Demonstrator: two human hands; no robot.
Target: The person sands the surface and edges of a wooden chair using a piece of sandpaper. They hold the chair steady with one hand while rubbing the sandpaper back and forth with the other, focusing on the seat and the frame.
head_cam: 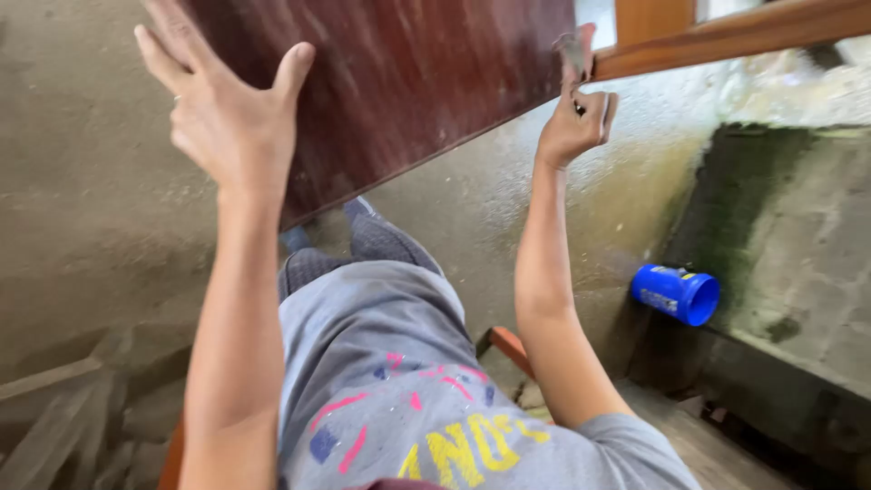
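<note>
Risk lies chiefly at the dark red-brown wooden panel [399,82], which hangs tilted above the person's lap with little securing it. Left hand [227,118] is spread flat against its face, fingers apart and gripping nothing, so the board could slide or tip off that palm. Right hand [573,122] is closed on a folded piece of grey sandpaper [574,56] pressed at the panel's edge, just beside a lighter wooden frame [726,36]; a slip there could scrape the knuckles on the edge or drop the paper. Blue plastic cup [677,294] lies on its side on the concrete floor [91,227] against a mossy wall, bearing a pale band-shaped label.
</note>
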